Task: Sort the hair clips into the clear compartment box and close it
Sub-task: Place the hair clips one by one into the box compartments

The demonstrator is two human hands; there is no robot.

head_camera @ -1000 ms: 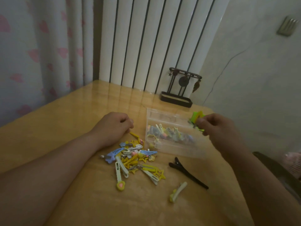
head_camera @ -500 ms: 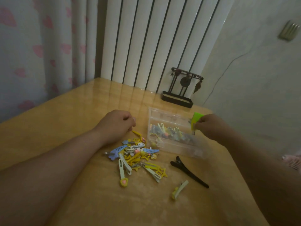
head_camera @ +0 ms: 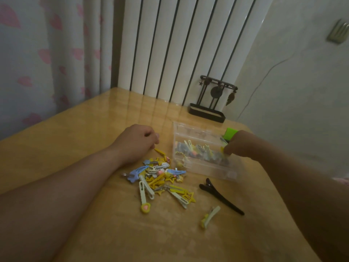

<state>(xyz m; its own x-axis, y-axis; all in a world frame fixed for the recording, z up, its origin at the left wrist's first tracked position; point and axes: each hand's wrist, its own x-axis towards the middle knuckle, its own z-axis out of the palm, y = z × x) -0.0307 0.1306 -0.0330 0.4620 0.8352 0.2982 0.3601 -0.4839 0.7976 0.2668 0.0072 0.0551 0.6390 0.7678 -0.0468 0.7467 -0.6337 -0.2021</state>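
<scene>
Pinched green clip [head_camera: 229,134] in right hand [head_camera: 243,144] over box [head_camera: 207,169], right end; called for low release inside one compartment (no tossing); left hand [head_camera: 136,142] curled by pile [head_camera: 160,174], grip untellable.

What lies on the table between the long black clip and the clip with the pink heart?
In the head view, a yellow star clip and a whitish clip lie between the black clip and the heart clip; elsewhere, bare table.
</scene>
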